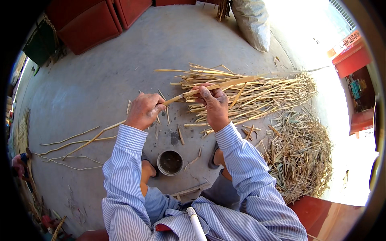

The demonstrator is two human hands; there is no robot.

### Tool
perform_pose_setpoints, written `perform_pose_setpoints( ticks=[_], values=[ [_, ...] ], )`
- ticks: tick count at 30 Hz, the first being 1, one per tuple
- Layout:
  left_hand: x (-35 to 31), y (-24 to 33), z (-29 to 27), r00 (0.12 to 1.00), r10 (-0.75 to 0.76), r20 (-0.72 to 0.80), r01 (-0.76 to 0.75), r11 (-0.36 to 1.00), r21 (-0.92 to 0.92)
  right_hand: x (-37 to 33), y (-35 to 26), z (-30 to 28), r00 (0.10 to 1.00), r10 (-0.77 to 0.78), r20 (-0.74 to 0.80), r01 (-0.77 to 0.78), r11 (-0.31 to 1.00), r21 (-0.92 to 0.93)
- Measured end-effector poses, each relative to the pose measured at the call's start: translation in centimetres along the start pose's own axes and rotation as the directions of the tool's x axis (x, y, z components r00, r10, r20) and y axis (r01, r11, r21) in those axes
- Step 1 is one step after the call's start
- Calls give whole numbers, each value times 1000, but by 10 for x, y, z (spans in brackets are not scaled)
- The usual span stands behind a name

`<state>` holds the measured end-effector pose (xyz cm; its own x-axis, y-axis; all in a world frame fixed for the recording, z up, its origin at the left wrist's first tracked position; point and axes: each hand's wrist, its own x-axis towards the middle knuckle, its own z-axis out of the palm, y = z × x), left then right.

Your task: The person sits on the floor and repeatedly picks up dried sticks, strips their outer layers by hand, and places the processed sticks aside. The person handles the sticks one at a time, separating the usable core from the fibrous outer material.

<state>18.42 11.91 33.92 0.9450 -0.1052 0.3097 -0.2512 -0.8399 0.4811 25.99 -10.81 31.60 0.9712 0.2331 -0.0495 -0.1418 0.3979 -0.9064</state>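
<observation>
A long pale-yellow plant stalk point(177, 98) runs slantwise between my two hands. My left hand point(144, 110) is a fist around it; past the fist, a thin length continues down to the lower left. With thumb and fingers my right hand point(214, 105) pinches the stalk further up, where a dry, flat leaf sheath lies along it and narrows toward a thin tip at the right. Beneath and beyond my right hand, a loose bundle of similar dry stalks point(261, 93) lies on the floor. Several thin crooked stalks point(76, 141) rest at the left.
A heap of dry husks and leaves point(299, 154) lies right of my knees. Between my feet stands a round bowl point(158, 164) with dark contents. A whitish sack point(253, 24), red armchairs point(86, 25) and a green bin point(41, 43) stand further back. Scraps litter the grey floor.
</observation>
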Motion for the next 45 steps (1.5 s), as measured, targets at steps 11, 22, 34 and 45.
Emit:
perform_pose_setpoints(
  ticks=[11, 22, 34, 45],
  values=[
    [-29, -12, -28, 998, -53, 34, 46, 981, 186, 38, -24, -50, 971, -5, -240, 20, 998, 62],
    [-16, -3, 5, 999, 32, 12, -33, 997, 73, 2, 11, -15, 969, 217, -118, -208, 974, 89],
    [-49, -31, -41, 970, -214, 117, 201, 973, 110, 56, -43, -121, 954, 6, -301, 61, 975, 214],
    [-51, -28, -34, 965, -227, 128, 211, 969, 126, 38, -21, -52, 986, 139, -95, -130, 988, 88]
  ],
)
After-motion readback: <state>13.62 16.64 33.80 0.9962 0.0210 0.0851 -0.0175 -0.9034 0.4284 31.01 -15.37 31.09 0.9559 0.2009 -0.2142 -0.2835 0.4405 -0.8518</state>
